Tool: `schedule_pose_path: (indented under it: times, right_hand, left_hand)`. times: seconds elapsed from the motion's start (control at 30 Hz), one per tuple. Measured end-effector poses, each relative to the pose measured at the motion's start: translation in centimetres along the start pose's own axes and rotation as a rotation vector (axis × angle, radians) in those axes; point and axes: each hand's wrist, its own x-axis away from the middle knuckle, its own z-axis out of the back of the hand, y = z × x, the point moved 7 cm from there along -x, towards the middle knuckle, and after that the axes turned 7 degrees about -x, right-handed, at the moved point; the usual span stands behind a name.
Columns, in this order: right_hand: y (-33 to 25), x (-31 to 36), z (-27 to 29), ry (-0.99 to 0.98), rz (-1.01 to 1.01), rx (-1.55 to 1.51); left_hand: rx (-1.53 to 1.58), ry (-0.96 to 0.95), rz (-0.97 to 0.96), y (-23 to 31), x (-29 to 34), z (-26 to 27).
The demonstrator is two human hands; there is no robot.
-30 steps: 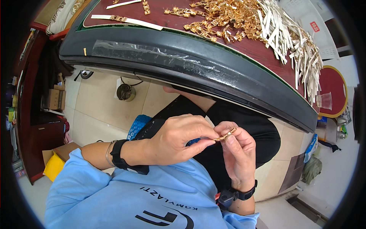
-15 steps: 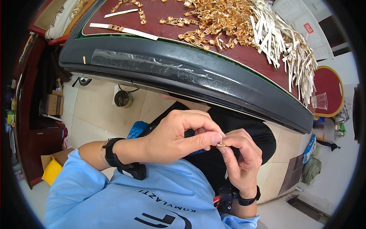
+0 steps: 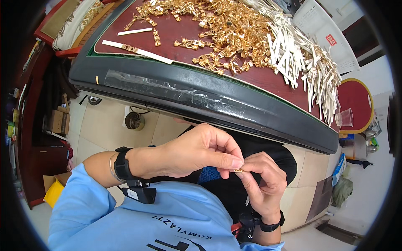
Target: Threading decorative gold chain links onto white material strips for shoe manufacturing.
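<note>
Above my lap, my two hands meet at a small gold-coloured metal buckle (image 3: pixel 238 170). My right hand (image 3: pixel 266 178) pinches it between thumb and forefinger. My left hand (image 3: pixel 197 152) is closed in a pinch right against the buckle; whether its fingers grip the buckle or a strap end in it is too small to tell. Past the table edge lie a heap of gold buckles (image 3: pixel 238 25) and, to its right, a heap of white straps (image 3: pixel 289 54). One white strap with a gold buckle on it (image 3: pixel 155 55) lies near the table's front edge.
The dark-red table (image 3: pixel 146 44) has a thick black padded edge (image 3: pixel 188 90) between my hands and the heaps. A clear plastic cup (image 3: pixel 346 117) stands at its right end by a red chair (image 3: pixel 356 100). A white plastic basket (image 3: pixel 324 31) is behind the straps.
My hands and the buckle have dropped slightly toward my body, still pressed together. The table appears a little shifted and turned in view.
</note>
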Motion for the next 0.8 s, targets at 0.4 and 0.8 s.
schedule_pose_path:
  times: [0.4, 0.8]
  right_hand:
    - [1.8, -0.5, 4.0, 0.205, -0.312, -0.092]
    - [5.7, -6.3, 9.2, 0.212, -0.367, -0.061]
  left_hand:
    - [-1.677, 0.726, -0.867, 11.0, -2.2, 1.9]
    - [-1.891, 0.925, -0.757, 11.0, -2.3, 3.4]
